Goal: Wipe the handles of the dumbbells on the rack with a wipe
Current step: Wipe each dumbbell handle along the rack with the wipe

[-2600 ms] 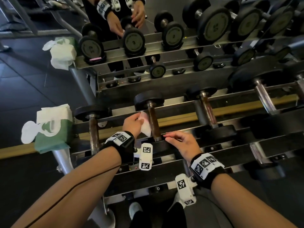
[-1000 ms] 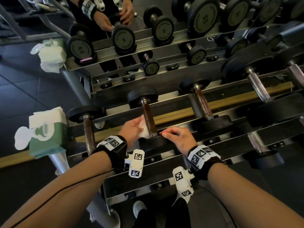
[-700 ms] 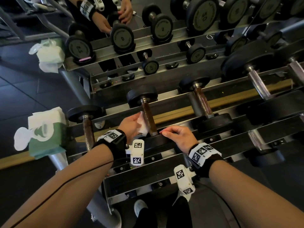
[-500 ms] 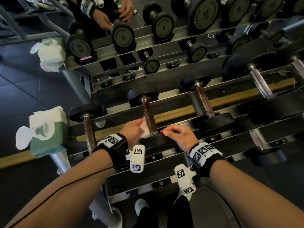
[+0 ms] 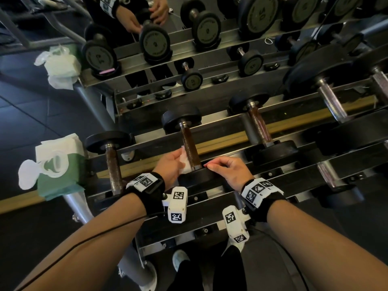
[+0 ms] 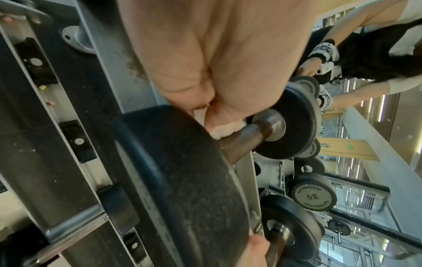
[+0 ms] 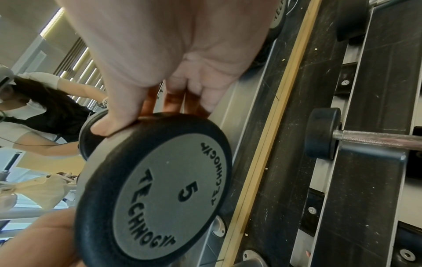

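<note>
Your left grip (image 5: 170, 164) pinches the crumpled white wipe (image 5: 184, 159) against the near end of the rusty brown metal handle (image 5: 190, 145) on the steel rack (image 5: 218, 118); your right grip (image 5: 231, 171) clasps that dumbbell's black rubber head (image 7: 155, 189). Rubbing one side only could leave the far face dirty, and rough metal may shred the wipe.

Rack (image 5: 304, 177) before me: dark angled rails with silver trim, and a wooden strip along the middle. Lying across the rails, from my left:
- small dumbbell (image 5: 112, 164), rusty handle
- dumbbell marked 5 (image 5: 190, 148)
- third dumbbell (image 5: 259, 127)
- larger chrome-handled dumbbells (image 5: 331, 101)

Green wipe pack (image 5: 60, 171) sits at the left end.
</note>
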{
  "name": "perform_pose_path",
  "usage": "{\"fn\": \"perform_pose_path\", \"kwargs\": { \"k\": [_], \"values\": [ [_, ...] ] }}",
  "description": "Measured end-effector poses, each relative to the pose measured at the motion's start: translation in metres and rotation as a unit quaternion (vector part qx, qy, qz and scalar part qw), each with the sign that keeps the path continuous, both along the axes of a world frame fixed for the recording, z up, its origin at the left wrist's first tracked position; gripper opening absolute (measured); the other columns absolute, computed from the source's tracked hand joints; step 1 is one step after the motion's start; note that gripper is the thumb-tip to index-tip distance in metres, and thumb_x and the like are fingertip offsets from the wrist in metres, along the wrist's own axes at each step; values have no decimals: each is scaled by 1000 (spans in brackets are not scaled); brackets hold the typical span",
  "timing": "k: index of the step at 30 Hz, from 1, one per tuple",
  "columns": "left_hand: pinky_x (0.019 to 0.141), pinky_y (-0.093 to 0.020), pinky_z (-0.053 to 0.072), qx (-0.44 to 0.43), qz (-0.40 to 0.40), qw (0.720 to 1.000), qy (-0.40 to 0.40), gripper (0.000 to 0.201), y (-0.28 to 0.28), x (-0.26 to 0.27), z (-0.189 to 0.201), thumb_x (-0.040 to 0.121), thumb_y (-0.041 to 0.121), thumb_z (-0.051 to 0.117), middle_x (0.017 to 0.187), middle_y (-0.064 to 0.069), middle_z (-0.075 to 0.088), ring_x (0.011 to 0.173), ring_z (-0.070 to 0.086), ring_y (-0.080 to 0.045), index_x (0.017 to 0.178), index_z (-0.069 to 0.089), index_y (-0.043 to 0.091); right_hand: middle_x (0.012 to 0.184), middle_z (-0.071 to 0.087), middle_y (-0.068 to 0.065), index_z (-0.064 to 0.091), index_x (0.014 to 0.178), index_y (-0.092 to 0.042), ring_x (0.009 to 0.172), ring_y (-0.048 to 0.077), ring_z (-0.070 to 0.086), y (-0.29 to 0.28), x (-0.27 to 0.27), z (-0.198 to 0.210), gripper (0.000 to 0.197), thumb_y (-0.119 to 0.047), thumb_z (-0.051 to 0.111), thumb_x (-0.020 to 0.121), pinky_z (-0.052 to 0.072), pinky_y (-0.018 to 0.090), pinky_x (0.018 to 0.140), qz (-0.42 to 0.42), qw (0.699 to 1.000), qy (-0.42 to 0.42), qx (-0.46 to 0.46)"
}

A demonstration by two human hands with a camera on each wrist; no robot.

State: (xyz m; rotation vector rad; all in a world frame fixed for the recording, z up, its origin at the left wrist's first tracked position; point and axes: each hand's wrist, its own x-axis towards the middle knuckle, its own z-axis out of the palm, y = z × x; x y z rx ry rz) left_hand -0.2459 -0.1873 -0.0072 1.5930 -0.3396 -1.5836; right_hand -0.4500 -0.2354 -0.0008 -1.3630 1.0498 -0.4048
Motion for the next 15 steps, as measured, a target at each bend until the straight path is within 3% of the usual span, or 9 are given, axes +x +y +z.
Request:
{"fn": "perform_pose_path", "kwargs": {
  "k": [2,4,7,10,13,15],
  "values": [
    [77,-33,57,0,-11,1000,8,58,5,4,0,92,-14,39,120,-4,64,108,64,-20,138,50,21,96,76,-2,78,88,-33,98,16,70,1,0,-1,9,-26,71,88,51,51,100,-5,1000,-6,-1],
    [74,-31,56,-3,-17,1000,-4,60,7,10,1,91,-15,41,120,-2,63,108,63,-19,138,50,21,96,76,-1,78,88,-31,99,18,70,2,0,-2,9,-25,71,88,50,52,100,-12,1000,-10,-1],
    [81,-35,57,-37,2,996,-80,64,3,13,4,92,-11,43,130,-2,58,113,61,-20,144,47,26,96,76,-3,78,90,-29,99,16,70,3,0,-3,8,-25,71,88,50,51,101,-18,1000,-14,-6],
    [82,-30,55,-90,28,980,-174,61,-10,15,3,96,-4,45,133,3,56,110,61,-14,147,42,28,97,76,-5,77,94,-29,101,14,69,6,0,-5,9,-25,70,89,49,49,102,-24,1000,-9,-15],
    [107,-36,43,-118,-19,953,-278,55,-23,15,0,99,3,46,144,0,52,127,51,-14,148,40,28,98,75,-3,77,98,-24,102,17,68,8,1,-7,11,-23,70,90,49,50,102,-34,999,-13,-18],
    [99,-19,39,-131,-67,931,-334,54,-25,16,-3,100,6,46,143,6,50,120,48,-1,148,39,29,98,76,-2,77,99,-21,102,18,69,8,2,-8,11,-21,70,90,49,51,102,-44,999,-15,-18]
  ]
}}
